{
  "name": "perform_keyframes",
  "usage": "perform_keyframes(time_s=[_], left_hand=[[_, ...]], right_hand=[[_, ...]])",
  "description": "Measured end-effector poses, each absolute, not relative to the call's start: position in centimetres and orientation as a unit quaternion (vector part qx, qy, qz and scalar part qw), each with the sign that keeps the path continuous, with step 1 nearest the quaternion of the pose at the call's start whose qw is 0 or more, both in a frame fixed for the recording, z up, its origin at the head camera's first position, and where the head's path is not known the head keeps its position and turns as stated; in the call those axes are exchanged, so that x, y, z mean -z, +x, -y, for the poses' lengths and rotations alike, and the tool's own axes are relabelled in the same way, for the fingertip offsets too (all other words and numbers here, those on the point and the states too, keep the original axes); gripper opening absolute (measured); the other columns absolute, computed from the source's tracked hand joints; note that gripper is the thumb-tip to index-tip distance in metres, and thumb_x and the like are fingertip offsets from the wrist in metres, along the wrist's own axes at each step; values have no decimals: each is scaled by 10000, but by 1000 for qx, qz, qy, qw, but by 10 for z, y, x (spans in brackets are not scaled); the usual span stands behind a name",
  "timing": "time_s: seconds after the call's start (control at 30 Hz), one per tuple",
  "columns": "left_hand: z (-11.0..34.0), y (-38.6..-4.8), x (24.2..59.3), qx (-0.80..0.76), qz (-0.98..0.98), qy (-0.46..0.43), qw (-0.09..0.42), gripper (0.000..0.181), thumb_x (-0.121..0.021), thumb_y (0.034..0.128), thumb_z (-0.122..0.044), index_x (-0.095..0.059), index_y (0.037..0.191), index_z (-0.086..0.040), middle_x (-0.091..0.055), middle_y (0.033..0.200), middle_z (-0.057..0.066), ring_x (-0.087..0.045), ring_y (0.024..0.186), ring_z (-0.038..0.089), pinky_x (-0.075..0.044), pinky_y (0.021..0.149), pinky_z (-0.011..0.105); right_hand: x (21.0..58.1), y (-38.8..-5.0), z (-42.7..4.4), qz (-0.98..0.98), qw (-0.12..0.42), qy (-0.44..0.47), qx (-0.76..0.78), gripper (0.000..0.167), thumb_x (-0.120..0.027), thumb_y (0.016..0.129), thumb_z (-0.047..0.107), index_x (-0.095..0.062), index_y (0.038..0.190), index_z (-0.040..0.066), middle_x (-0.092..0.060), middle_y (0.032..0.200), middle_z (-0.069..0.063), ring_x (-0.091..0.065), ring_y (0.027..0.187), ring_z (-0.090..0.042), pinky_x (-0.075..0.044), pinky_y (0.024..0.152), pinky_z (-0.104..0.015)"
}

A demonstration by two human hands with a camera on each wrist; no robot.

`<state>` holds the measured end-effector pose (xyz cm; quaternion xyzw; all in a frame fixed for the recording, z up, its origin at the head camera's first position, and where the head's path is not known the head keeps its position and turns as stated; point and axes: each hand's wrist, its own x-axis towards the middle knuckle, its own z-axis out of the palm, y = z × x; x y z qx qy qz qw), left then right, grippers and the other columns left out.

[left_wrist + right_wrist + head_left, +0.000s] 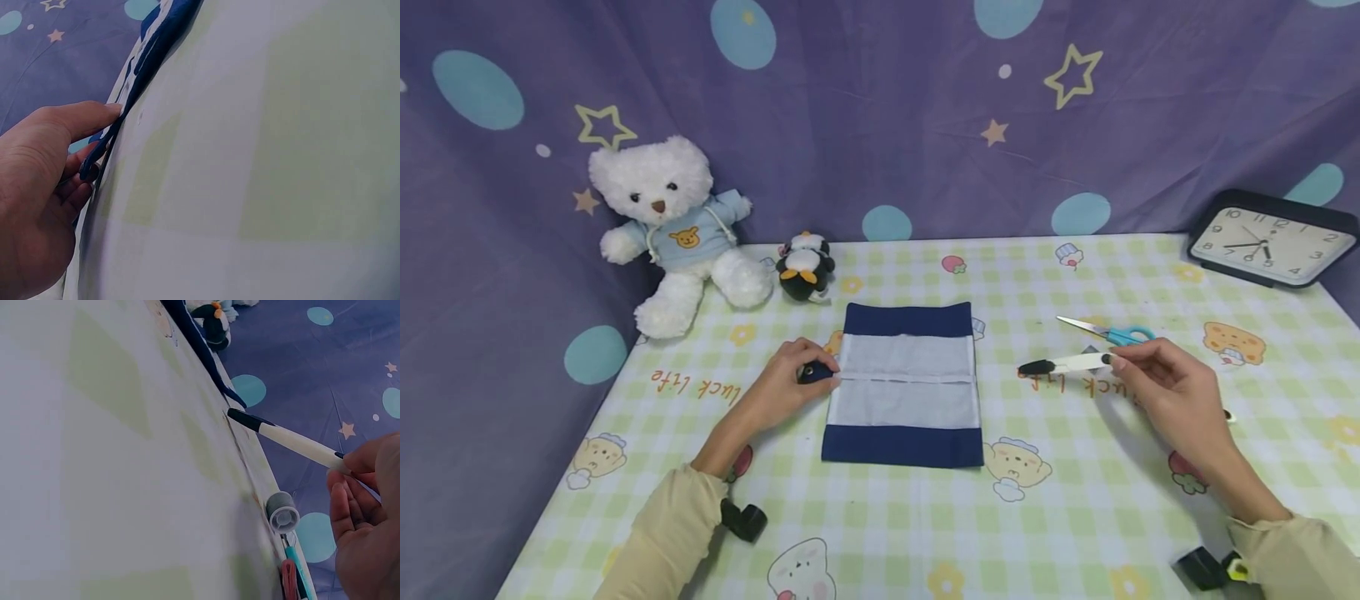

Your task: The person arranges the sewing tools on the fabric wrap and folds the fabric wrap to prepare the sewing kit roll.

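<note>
A rectangular fabric piece (904,400), pale in the middle with navy bands at its far and near ends, lies flat on the table. My left hand (793,379) pinches its left edge, where a small navy tab (814,372) with a snap shows. In the left wrist view the navy edge (128,103) runs between thumb and fingers. To the right, my right hand (1176,396) pinches a slim white pen (1078,363) by its rear end, above the tabletop. Its black front end points left toward the fabric. The fingertips partly hide the rear end.
Scissors (1123,335) with blue handles lie behind the pen. A grey spool (282,512) and a pink item (289,578) show in the right wrist view. A white teddy bear (688,237), a penguin toy (805,267) and a clock (1273,242) stand along the back.
</note>
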<state>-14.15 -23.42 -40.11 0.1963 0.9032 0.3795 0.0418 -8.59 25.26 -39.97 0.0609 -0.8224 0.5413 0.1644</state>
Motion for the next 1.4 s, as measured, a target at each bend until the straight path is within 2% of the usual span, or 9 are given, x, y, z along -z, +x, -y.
perform_keyframes(time_s=[0.27,0.43,0.73,1.03,1.4], left_hand=[[235,-141,401,-381,-902,197,42,108,-789,945,-161,-746,1044,-164,-603,1116,27,-496,1112,296,-426,903,480],[234,-141,401,-380,-902,199,42,108,-789,945,-161,-746,1044,-165,-604,1115,26,-497,1129,303,-425,917,486],[234,-142,400,-380,-902,201,39,111,-790,943,-158,-747,1045,-162,-606,1119,28,-500,1111,296,-426,908,481],[233,-142,400,-378,-903,200,38,110,-793,940,-155,-748,1039,-159,-606,1113,29,-502,1084,286,-425,903,477],[233,-141,399,-383,-902,196,40,108,-792,938,-141,-746,1035,-144,-607,1121,47,-501,1088,300,-434,892,478]], right_hand=[[394,-102,-243,798,167,79,-574,135,-668,962,-92,-664,1093,-127,-732,1011,74,-663,779,-68,-486,611,-153],[393,-113,-235,787,163,86,-589,131,-666,968,-83,-661,1088,-136,-738,1038,54,-680,823,-65,-516,717,-149],[394,-131,-218,755,138,97,-634,150,-681,984,-18,-670,1090,-123,-743,995,45,-678,811,-83,-506,687,-179],[396,-147,-199,739,123,120,-651,150,-662,988,-37,-652,1075,-158,-722,957,-23,-680,808,-117,-549,758,-215],[400,-159,-178,743,111,121,-649,136,-663,985,-36,-673,1073,-139,-712,962,-162,-669,784,-122,-548,734,-241]])
